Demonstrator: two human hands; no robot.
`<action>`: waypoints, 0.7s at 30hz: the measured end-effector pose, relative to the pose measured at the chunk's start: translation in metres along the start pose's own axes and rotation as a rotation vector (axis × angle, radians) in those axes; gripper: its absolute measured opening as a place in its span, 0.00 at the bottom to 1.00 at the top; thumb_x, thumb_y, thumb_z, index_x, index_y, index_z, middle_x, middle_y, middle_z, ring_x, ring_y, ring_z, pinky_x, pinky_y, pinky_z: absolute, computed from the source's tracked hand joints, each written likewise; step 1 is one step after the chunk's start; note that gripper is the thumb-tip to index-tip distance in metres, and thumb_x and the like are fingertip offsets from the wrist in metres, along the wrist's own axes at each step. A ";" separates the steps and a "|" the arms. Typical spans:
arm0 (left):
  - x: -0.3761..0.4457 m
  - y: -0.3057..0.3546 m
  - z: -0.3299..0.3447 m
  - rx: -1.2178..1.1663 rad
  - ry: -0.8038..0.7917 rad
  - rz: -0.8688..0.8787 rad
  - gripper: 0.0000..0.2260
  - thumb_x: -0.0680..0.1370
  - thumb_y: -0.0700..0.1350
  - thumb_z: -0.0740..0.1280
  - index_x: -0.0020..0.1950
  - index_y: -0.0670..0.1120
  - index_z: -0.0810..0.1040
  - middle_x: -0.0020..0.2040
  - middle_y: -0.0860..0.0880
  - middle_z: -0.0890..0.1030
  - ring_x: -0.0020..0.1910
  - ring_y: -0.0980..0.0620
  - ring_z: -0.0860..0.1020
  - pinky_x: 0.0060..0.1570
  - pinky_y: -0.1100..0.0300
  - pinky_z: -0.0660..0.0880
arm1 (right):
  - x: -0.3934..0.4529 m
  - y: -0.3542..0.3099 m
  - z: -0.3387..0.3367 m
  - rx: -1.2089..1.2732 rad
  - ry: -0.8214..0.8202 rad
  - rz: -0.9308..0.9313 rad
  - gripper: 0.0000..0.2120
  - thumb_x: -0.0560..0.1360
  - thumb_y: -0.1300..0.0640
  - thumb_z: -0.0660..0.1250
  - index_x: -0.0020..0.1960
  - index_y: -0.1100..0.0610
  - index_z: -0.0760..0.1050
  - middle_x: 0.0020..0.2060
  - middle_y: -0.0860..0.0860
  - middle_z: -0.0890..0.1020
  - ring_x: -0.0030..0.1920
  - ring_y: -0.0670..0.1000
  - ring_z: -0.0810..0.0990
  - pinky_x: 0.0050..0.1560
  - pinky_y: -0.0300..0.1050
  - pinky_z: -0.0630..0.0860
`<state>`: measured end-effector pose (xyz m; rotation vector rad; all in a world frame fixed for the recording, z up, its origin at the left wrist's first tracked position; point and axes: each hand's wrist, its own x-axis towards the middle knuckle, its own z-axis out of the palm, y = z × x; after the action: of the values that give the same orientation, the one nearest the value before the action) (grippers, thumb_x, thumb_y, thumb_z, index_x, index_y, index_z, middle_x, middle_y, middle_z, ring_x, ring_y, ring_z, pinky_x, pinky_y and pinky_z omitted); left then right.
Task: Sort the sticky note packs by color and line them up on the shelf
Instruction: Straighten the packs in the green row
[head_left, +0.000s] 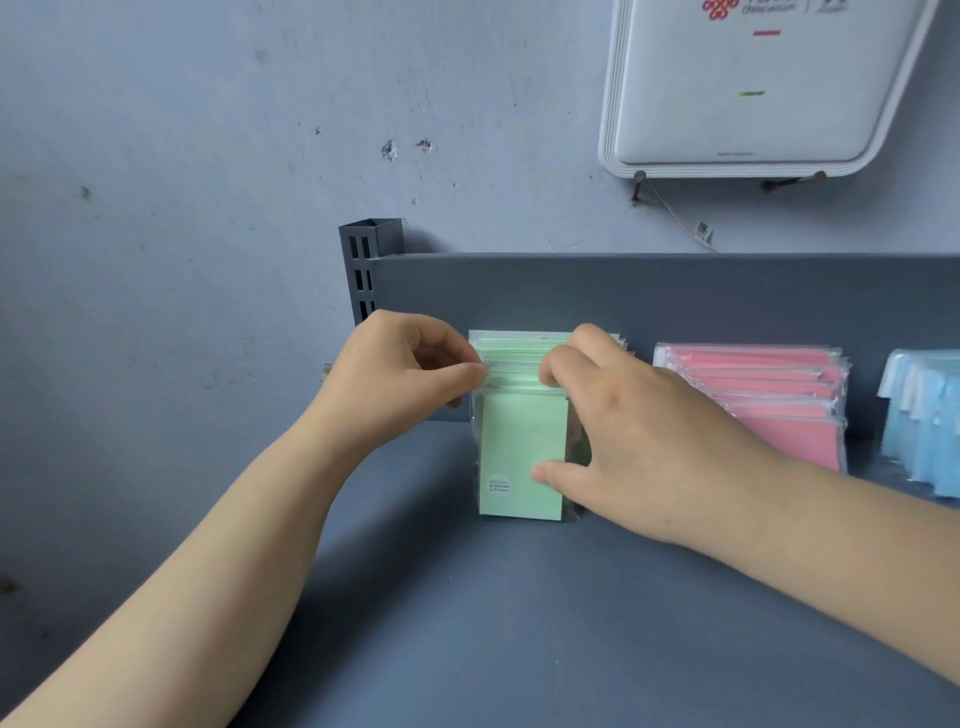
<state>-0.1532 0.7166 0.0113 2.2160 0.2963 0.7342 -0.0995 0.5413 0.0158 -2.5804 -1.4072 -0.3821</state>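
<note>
Both hands (519, 395) on green packs (522, 457) (pink packs (769, 395) beside)

A pale blue-grey wall (208, 156) fills the background, its paint scuffed and pocked with small chips and dark marks. High at the right a white box (753, 88) with a red logo hangs on it, propped on two nails, a thin wire trailing below. A dark grey metal shelf (519, 623) stands against the wall, with a raised back panel (675, 291) and a slotted upright post (369, 260) at its left end. The light is soft and even.
</note>
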 end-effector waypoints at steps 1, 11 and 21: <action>0.000 0.000 0.000 0.002 0.000 0.001 0.04 0.71 0.41 0.71 0.36 0.45 0.82 0.25 0.54 0.79 0.24 0.62 0.75 0.24 0.73 0.67 | 0.000 0.001 -0.001 0.015 -0.005 0.003 0.22 0.70 0.40 0.67 0.56 0.52 0.64 0.52 0.45 0.64 0.44 0.52 0.74 0.48 0.49 0.74; -0.002 0.013 0.001 0.106 0.167 0.092 0.06 0.72 0.40 0.68 0.36 0.48 0.80 0.32 0.55 0.80 0.31 0.60 0.76 0.30 0.74 0.69 | 0.005 0.018 -0.011 0.115 0.114 -0.059 0.20 0.71 0.41 0.66 0.57 0.49 0.67 0.53 0.43 0.69 0.47 0.50 0.75 0.51 0.46 0.72; 0.012 0.088 0.018 0.510 -0.228 0.378 0.08 0.73 0.49 0.68 0.51 0.54 0.77 0.40 0.61 0.75 0.37 0.66 0.73 0.36 0.74 0.69 | -0.012 0.113 -0.082 0.149 0.136 0.062 0.07 0.68 0.49 0.70 0.43 0.45 0.74 0.36 0.38 0.75 0.35 0.38 0.75 0.37 0.27 0.67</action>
<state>-0.1343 0.6517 0.0712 2.8606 -0.0662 0.6391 -0.0219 0.4483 0.0865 -2.4236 -1.2574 -0.4177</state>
